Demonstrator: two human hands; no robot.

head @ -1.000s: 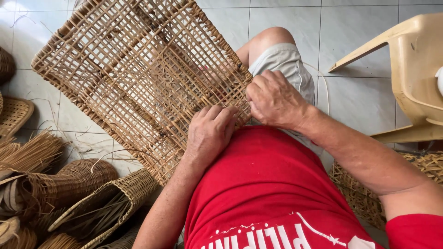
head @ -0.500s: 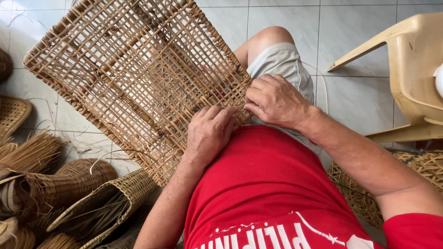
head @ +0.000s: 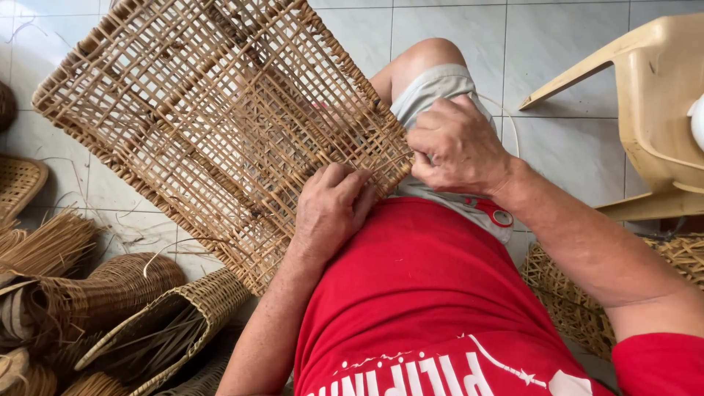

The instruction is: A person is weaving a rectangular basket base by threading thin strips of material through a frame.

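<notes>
While both hands grip it, woven basket [head: 220, 125] sits empty.

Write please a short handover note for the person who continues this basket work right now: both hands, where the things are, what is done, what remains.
Left hand: fingers pressed on the near edge of the open-weave rattan basket, steadying it.
Right hand: closed at the basket's near corner, apparently pinching a thin strand; the strand itself is hard to see.
The basket leans tilted across the lap, over the tiled floor.
Done: the lattice looks woven throughout.
Left: probably the near corner where the hands work.
Finished baskets and loose rattan strands lie at the left.
</notes>
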